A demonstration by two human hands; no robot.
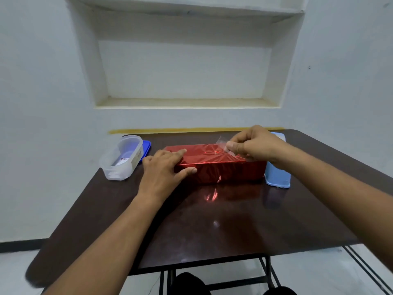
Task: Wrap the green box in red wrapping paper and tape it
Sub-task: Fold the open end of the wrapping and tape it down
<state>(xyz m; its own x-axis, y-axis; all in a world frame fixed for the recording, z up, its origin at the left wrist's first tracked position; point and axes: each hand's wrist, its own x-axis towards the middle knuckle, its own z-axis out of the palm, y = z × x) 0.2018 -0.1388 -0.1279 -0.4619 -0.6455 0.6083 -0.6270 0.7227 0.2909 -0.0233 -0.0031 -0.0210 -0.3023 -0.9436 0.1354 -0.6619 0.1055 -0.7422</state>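
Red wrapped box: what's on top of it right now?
On the red wrapped box: left hand pressing its left end, right hand holding clear tape above. The box itself is fully covered.

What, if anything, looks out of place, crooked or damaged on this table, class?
Nothing serious. The red paper on the box is creased on top and on the near side. The clear tub lies tipped against its blue lid. The right hand pinches a strip of tape; the left hand steadies the box.
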